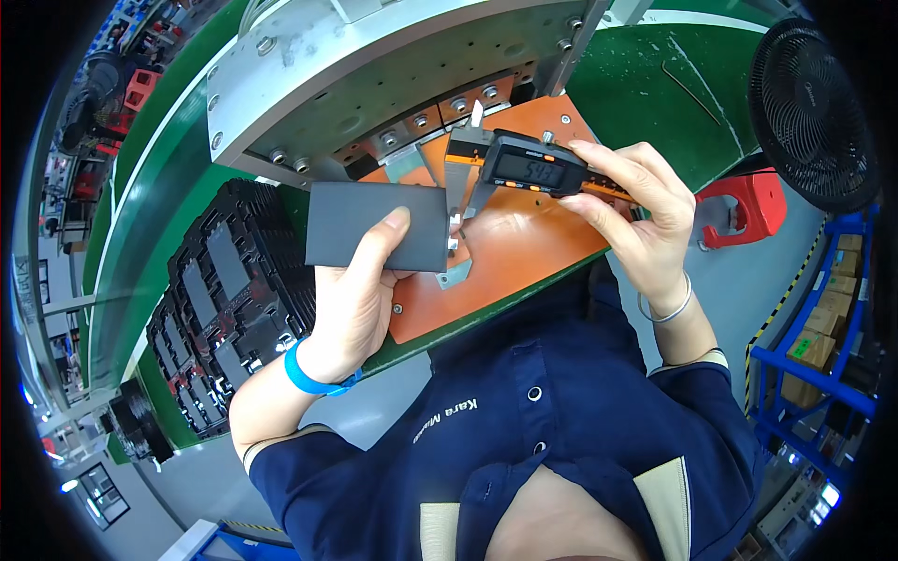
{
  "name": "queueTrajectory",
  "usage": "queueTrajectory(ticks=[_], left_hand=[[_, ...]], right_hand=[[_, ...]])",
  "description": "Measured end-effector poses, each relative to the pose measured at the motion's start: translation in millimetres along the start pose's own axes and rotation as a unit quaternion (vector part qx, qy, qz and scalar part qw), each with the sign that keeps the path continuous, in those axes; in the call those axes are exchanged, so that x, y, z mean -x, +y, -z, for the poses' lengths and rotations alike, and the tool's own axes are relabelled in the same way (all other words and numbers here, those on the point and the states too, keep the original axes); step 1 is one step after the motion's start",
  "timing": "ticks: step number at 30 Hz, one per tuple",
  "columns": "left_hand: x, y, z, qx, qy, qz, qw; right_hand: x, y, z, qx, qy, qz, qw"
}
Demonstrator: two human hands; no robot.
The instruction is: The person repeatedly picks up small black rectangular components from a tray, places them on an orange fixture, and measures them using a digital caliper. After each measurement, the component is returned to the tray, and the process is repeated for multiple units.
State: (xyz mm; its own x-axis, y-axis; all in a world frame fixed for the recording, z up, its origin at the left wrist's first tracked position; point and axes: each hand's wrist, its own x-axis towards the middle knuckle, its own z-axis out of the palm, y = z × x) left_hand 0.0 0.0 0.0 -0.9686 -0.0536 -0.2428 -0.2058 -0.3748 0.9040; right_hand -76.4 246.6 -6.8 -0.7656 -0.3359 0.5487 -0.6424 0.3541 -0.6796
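My left hand (351, 304) grips a flat dark grey rectangular block (351, 224), thumb on top and the other fingers underneath. Small silvery metal tabs (456, 245) stick out of the block's right edge. Between the thumb and fingers of my right hand (650, 210) is a digital caliper (528, 170), its display facing up. The caliper's jaws point toward me and lie by the tabs; whether they touch them, I cannot tell. Both things are held above an orange board (533, 248), where a pale metal piece (456, 274) shows partly beneath the block.
A thick metal fixture (393, 84) with bolts stands just beyond my hands. Stacked black ribbed trays (224, 290) are at the left. On the green bench (636, 84) lies a hex key (690, 93). A black fan (809, 117), red stool (758, 208) and blue shelf (795, 369) are right.
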Motion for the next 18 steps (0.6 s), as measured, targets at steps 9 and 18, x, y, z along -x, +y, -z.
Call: queueTrajectory(ticks=[9, 18], left_hand=[[0.1, 0.0, 1.3, 0.003, 0.004, 0.008, 1.000], [0.7, 0.8, -0.1, -0.009, 0.010, 0.003, 1.000]], right_hand=[[-2.9, -4.3, -1.9, 0.015, -0.008, 0.009, 1.000], [-0.8, 0.1, -5.6, 0.019, 0.005, 0.016, 1.000]])
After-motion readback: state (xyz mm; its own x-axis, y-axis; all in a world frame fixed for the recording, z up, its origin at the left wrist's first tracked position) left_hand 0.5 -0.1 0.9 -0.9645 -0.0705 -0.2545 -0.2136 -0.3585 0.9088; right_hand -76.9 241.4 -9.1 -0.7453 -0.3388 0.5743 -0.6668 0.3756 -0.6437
